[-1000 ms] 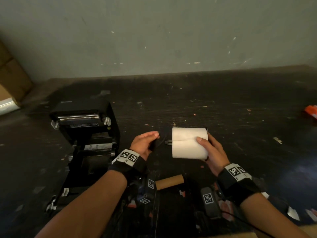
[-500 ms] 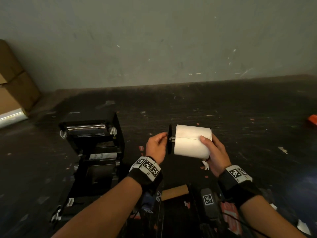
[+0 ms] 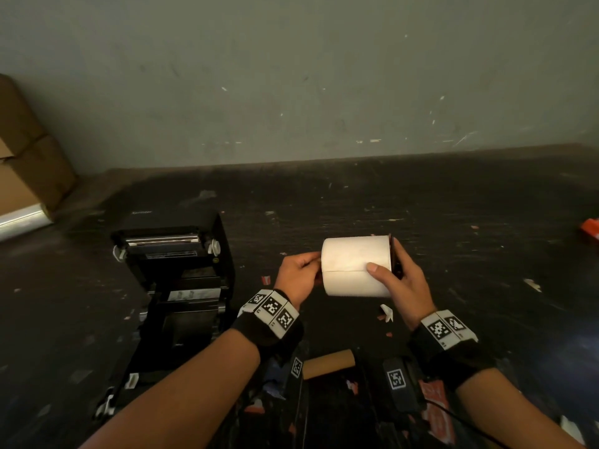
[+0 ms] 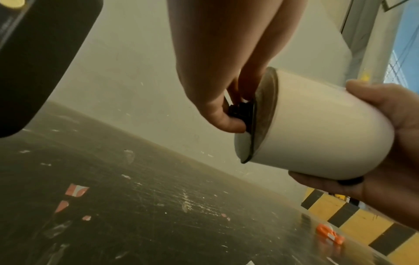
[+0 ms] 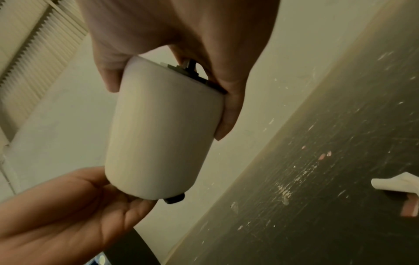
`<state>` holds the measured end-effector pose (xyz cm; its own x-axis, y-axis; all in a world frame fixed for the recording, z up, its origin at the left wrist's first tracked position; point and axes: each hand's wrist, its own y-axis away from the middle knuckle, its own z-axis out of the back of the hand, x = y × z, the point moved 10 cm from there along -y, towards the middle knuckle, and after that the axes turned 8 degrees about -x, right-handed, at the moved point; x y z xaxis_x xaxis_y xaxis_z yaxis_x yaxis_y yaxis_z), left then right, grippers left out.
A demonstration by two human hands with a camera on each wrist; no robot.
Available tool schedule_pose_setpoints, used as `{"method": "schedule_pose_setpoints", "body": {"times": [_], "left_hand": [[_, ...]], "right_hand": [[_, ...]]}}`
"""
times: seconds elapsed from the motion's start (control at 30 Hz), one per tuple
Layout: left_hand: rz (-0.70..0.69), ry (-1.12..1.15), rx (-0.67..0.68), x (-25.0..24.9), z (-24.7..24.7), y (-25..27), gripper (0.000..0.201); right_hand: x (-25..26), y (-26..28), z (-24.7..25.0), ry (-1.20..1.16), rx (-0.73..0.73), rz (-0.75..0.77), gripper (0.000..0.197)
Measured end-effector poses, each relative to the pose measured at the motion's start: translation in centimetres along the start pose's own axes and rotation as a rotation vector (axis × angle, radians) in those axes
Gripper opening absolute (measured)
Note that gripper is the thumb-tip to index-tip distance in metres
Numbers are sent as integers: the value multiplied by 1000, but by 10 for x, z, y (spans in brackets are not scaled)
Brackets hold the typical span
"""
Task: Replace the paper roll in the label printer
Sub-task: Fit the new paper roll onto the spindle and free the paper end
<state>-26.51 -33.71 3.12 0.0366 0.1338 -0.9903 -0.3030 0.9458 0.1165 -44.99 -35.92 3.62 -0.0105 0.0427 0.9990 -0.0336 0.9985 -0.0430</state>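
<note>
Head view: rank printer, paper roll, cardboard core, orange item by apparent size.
1. printer
2. paper roll
3. cardboard core
4. orange item, cut off by the frame edge and farther away, so its rank is unsure.

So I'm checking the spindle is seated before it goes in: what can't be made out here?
- Left flange against the paper roll: in the head view the left hand covers it.
- Right flange: the right hand hides most of it.
- Label printer bay: too dark to read.
- Cardboard core: its ends are dim.
</note>
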Motion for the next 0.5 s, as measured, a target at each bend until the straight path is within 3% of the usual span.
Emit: {"method": "schedule_pose_setpoints", "body": {"times": [0.23, 0.4, 0.5], "left_hand": [[144, 164, 29, 7, 15, 8, 30], [31, 34, 58, 5, 35, 23, 51], [8, 44, 36, 3, 59, 31, 53]], "right_hand": [[5, -1, -14, 57, 73, 34, 79], [-2, 3, -37, 38, 116, -4, 80], [-4, 9, -61, 16, 164, -19, 80]]}}
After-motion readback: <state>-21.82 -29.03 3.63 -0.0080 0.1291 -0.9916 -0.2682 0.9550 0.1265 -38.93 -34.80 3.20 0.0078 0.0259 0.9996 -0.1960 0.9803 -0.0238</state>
